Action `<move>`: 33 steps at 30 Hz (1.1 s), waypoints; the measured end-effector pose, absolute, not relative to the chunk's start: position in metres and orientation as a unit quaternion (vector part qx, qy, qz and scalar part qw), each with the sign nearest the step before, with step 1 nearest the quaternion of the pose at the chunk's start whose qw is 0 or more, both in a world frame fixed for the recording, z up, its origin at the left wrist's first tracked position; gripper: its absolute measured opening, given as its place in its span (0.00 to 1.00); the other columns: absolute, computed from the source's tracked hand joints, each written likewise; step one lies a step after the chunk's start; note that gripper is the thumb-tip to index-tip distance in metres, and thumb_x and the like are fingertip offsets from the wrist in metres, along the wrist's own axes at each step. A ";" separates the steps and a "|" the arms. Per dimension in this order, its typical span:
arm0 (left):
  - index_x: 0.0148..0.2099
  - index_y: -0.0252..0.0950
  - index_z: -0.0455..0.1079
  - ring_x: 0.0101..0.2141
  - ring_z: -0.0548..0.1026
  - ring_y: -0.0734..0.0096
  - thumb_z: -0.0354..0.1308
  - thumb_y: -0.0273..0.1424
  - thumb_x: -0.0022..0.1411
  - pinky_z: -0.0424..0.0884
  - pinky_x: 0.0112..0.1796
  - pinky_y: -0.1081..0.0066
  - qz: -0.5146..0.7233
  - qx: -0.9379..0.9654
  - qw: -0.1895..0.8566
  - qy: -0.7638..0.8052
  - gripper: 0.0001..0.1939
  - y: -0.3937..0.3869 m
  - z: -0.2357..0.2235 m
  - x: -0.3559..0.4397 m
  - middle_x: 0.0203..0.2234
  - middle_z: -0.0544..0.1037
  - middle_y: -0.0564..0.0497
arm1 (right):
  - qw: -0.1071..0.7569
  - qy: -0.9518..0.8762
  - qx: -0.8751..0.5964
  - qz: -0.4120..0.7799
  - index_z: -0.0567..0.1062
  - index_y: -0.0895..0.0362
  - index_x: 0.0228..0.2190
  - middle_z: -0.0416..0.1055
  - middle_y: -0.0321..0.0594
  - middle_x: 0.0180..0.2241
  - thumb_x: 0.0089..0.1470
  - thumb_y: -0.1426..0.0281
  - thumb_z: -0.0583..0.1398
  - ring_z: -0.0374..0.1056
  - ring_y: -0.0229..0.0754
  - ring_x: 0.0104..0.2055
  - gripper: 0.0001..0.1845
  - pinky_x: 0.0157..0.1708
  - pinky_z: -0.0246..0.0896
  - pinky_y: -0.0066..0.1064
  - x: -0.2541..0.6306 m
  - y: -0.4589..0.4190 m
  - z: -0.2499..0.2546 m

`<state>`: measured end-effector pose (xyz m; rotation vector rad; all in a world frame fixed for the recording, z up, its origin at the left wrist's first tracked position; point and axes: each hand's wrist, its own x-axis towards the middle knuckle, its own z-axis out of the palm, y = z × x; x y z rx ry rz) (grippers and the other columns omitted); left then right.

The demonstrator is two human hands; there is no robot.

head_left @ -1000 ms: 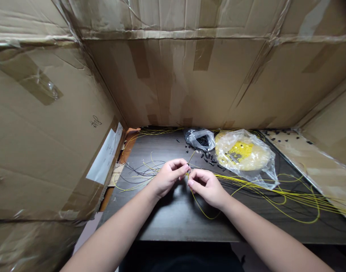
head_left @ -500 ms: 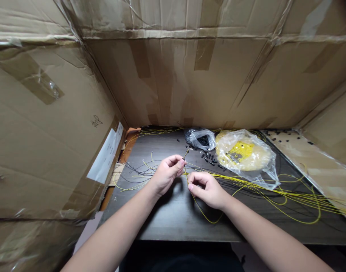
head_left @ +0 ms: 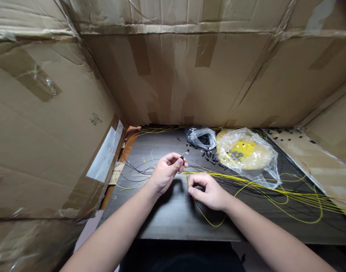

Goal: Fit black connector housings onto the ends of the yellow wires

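My left hand pinches a small black piece between thumb and fingertips. A thin yellow wire runs up to this piece, and a short tip sticks out beyond it. Just to the right and lower, my right hand grips the same wire between thumb and forefinger. From there the wire loops down over the dark table and back under the right wrist. Whether the black piece fully encircles the wire is too small to tell.
Behind the hands lie loose black pieces, a clear bag of black parts and a larger bag with yellow parts. A bundle of yellow and black wires crosses the table. Cardboard walls enclose the back and sides.
My left fingertips have shifted slightly left with the black piece, and less wire tip shows beyond it. The right hand holds nearly the same place. The view has tilted a little.
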<state>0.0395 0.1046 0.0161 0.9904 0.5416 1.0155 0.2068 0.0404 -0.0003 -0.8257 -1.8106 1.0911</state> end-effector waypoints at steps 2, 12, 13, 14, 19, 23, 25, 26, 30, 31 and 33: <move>0.33 0.32 0.74 0.24 0.69 0.81 0.73 0.38 0.50 0.63 0.31 0.77 0.467 0.447 0.722 0.246 0.16 0.105 0.016 0.039 0.25 0.76 0.52 | 0.420 -0.726 -0.327 0.436 0.65 0.57 0.23 0.63 0.31 0.21 0.56 0.72 0.58 0.57 0.32 0.25 0.11 0.29 0.55 0.24 0.207 0.040 0.001; 0.34 0.33 0.75 0.25 0.69 0.81 0.74 0.36 0.49 0.66 0.31 0.76 0.487 0.415 0.727 0.248 0.16 0.103 0.020 0.039 0.28 0.77 0.52 | 0.397 -0.742 -0.334 0.424 0.65 0.57 0.23 0.63 0.32 0.22 0.56 0.73 0.58 0.57 0.33 0.25 0.10 0.30 0.57 0.26 0.207 0.038 0.005; 0.33 0.33 0.74 0.25 0.70 0.81 0.74 0.36 0.48 0.66 0.31 0.76 0.492 0.409 0.727 0.249 0.16 0.104 0.020 0.039 0.28 0.77 0.52 | 0.394 -0.745 -0.337 0.421 0.65 0.57 0.23 0.64 0.32 0.22 0.56 0.73 0.58 0.57 0.33 0.25 0.10 0.30 0.57 0.26 0.207 0.037 0.006; 0.33 0.33 0.74 0.25 0.70 0.81 0.75 0.36 0.47 0.66 0.31 0.76 0.496 0.403 0.728 0.250 0.16 0.104 0.021 0.039 0.28 0.77 0.52 | 0.389 -0.748 -0.337 0.419 0.65 0.57 0.23 0.64 0.32 0.22 0.55 0.73 0.58 0.57 0.33 0.25 0.10 0.30 0.57 0.26 0.207 0.037 0.006; 0.34 0.33 0.75 0.24 0.68 0.82 0.74 0.37 0.48 0.66 0.31 0.76 0.500 0.399 0.728 0.246 0.16 0.106 0.021 0.038 0.26 0.76 0.52 | 0.374 -0.761 -0.332 0.414 0.66 0.57 0.24 0.65 0.33 0.23 0.55 0.73 0.58 0.59 0.34 0.26 0.09 0.30 0.58 0.26 0.204 0.035 0.006; 0.34 0.32 0.75 0.23 0.67 0.82 0.73 0.37 0.49 0.65 0.31 0.75 0.496 0.403 0.730 0.243 0.16 0.106 0.021 0.037 0.25 0.75 0.53 | 0.388 -0.740 -0.338 0.433 0.68 0.57 0.25 0.66 0.34 0.23 0.57 0.71 0.59 0.61 0.34 0.26 0.10 0.31 0.59 0.26 0.203 0.035 0.005; 0.34 0.32 0.75 0.23 0.67 0.82 0.74 0.37 0.49 0.65 0.31 0.76 0.495 0.402 0.731 0.244 0.16 0.105 0.021 0.038 0.25 0.75 0.53 | 0.396 -0.711 -0.339 0.473 0.71 0.58 0.28 0.69 0.36 0.25 0.60 0.68 0.58 0.64 0.35 0.27 0.10 0.31 0.61 0.27 0.204 0.035 0.004; 0.33 0.32 0.75 0.23 0.67 0.82 0.74 0.37 0.49 0.65 0.31 0.76 0.493 0.402 0.732 0.244 0.16 0.105 0.021 0.038 0.25 0.75 0.53 | 0.401 -0.693 -0.335 0.496 0.72 0.58 0.30 0.70 0.37 0.26 0.61 0.65 0.58 0.65 0.35 0.27 0.11 0.31 0.62 0.28 0.204 0.035 0.003; 0.34 0.32 0.75 0.23 0.68 0.81 0.74 0.36 0.49 0.65 0.31 0.76 0.480 0.405 0.739 0.243 0.15 0.103 0.019 0.040 0.24 0.76 0.52 | 0.432 -0.636 -0.323 0.552 0.76 0.59 0.37 0.74 0.41 0.32 0.62 0.60 0.59 0.69 0.37 0.30 0.14 0.33 0.66 0.30 0.202 0.034 0.001; 0.34 0.32 0.76 0.23 0.68 0.81 0.74 0.36 0.49 0.65 0.31 0.76 0.476 0.405 0.742 0.244 0.15 0.102 0.019 0.040 0.24 0.76 0.52 | 0.439 -0.625 -0.327 0.557 0.75 0.58 0.35 0.74 0.41 0.31 0.61 0.60 0.60 0.69 0.37 0.30 0.14 0.34 0.66 0.30 0.201 0.033 0.001; 0.34 0.32 0.76 0.23 0.68 0.81 0.74 0.37 0.49 0.65 0.31 0.76 0.469 0.404 0.746 0.246 0.15 0.102 0.018 0.041 0.24 0.77 0.52 | 0.453 -0.600 -0.337 0.566 0.74 0.58 0.32 0.73 0.39 0.29 0.61 0.60 0.61 0.68 0.36 0.29 0.14 0.32 0.66 0.30 0.199 0.032 0.002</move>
